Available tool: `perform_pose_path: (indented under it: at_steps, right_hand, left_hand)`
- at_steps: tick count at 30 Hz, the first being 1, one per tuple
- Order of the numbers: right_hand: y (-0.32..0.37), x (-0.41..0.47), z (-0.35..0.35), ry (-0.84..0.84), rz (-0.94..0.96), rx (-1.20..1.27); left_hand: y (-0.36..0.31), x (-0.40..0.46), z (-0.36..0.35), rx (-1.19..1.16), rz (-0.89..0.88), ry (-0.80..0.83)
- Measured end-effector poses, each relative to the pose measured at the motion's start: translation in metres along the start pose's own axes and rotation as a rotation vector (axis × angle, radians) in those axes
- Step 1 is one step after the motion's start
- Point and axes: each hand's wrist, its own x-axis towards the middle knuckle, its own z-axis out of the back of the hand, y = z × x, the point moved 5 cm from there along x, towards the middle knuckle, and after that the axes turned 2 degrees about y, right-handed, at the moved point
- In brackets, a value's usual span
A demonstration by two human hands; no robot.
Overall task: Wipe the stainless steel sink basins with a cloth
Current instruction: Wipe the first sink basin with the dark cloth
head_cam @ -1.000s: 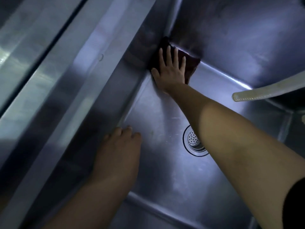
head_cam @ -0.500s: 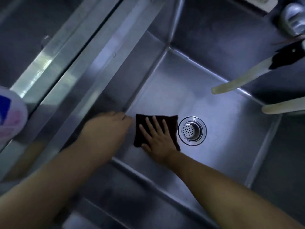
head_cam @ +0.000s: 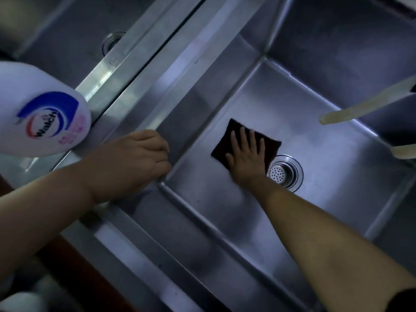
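A dark brown cloth (head_cam: pixel 229 140) lies flat on the floor of the right stainless steel basin (head_cam: pixel 337 176), just left of the round drain strainer (head_cam: pixel 284 173). My right hand (head_cam: pixel 246 158) presses down on the cloth with fingers spread, covering much of it. My left hand (head_cam: pixel 135 158) rests on the rim of the divider (head_cam: pixel 171 70) between the two basins, fingers curled over the edge. A second basin (head_cam: pixel 74 34) with its own drain lies at the upper left.
A white bottle (head_cam: pixel 42 115) with a blue and red logo stands on the sink's left rim near my left forearm. Two pale hoses (head_cam: pixel 369 104) hang over the right basin from the right. A dark red-brown counter edge (head_cam: pixel 74 273) runs along the bottom left.
My right hand dragged the cloth from the basin's far left corner down to the floor beside the drain, then slightly toward the drain. My left hand stayed on the divider rim.
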Motion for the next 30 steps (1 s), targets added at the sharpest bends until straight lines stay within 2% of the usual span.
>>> perform_pose_path:
  at_steps: [5,7,14,18,24,30]
  right_hand:
    - [0.0,0.055,0.018,-0.044,-0.132,0.065]
    - [0.013,0.055,0.018,-0.056,-0.119,0.05]
    - [0.117,-0.028,-0.032,0.069,0.383,-0.109]
    - [0.14,-0.06,-0.045,0.121,0.547,-0.122]
    - [0.103,-0.1,-0.036,0.09,0.701,-0.129]
    - [0.01,-0.185,-0.048,0.15,0.73,-0.268]
  left_hand:
    - [0.001,0.001,0.0,-0.032,0.003,0.011]
    - [0.001,0.001,-0.001,-0.012,-0.01,0.003]
    - [0.001,0.0,-0.004,0.021,-0.011,-0.022]
    - [0.0,-0.001,-0.004,0.036,0.004,-0.045]
    - [-0.002,0.0,0.0,0.073,0.023,-0.069]
    - [-0.006,0.003,0.007,0.077,-0.003,-0.042]
